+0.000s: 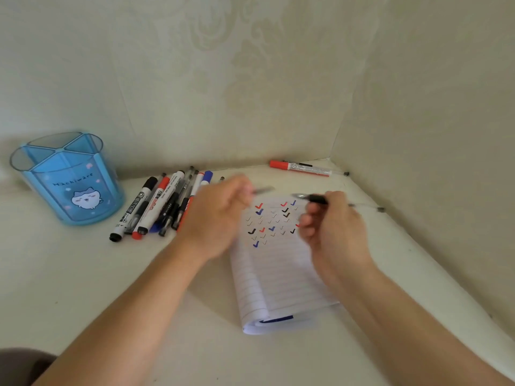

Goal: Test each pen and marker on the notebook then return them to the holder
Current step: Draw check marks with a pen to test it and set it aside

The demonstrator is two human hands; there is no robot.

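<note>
the right hand [331, 227] hovers over the white lined notebook [278, 280], its fingers [306, 220] curled round a clear pen with a black grip [317, 199], tip pointing left. opposite it, the left hand [214, 218] pinches a small grey blurred piece [263, 190], too smeared to name. the notebook lies open on the pale surface [83, 274], its page marked with red, blue and black ticks. a heap of pens and markers [164, 207] lies left of it. the blue translucent round holder [69, 185] stands upright at far left. a red-capped white marker [301, 168] lies apart by the wall.
</note>
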